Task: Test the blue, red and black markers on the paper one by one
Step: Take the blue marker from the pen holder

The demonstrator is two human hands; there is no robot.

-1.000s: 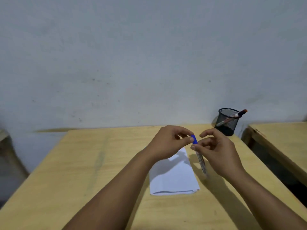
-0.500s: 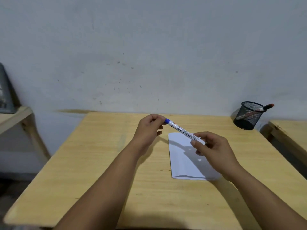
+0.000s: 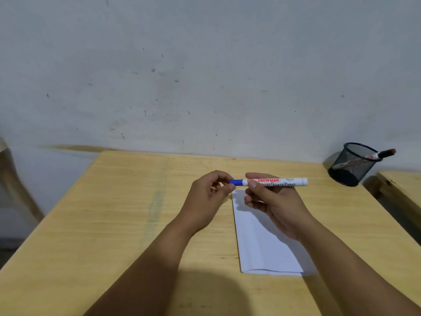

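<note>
Blue shows at the cap end of the marker [image 3: 271, 182], which is held level in the air just above the far edge of the paper [image 3: 262, 242]. The left hand [image 3: 208, 197] pinches the blue cap [image 3: 236, 182] between thumb and fingertips; the right hand [image 3: 271, 206] is closed on the white barrel near the cap, its printed label facing up. The cap looks seated, so the step in hand is probably pulling it off. A straight pull along the barrel, with the right hand gripping firm and holding level, should free it without a jerk. Then the tip can drop to the paper directly below, which is blank where visible.

The paper lies flat on a pale wooden surface [image 3: 127, 224]. At the far right corner stands a black mesh cup [image 3: 352, 164], well apart from the hands, with at least one more marker [image 3: 385, 154] leaning out of it; its colour is hard to read. A plain grey wall [image 3: 205, 76], scuffed and speckled, runs behind. Another wooden top [image 3: 401, 185] sits just to the right.
</note>
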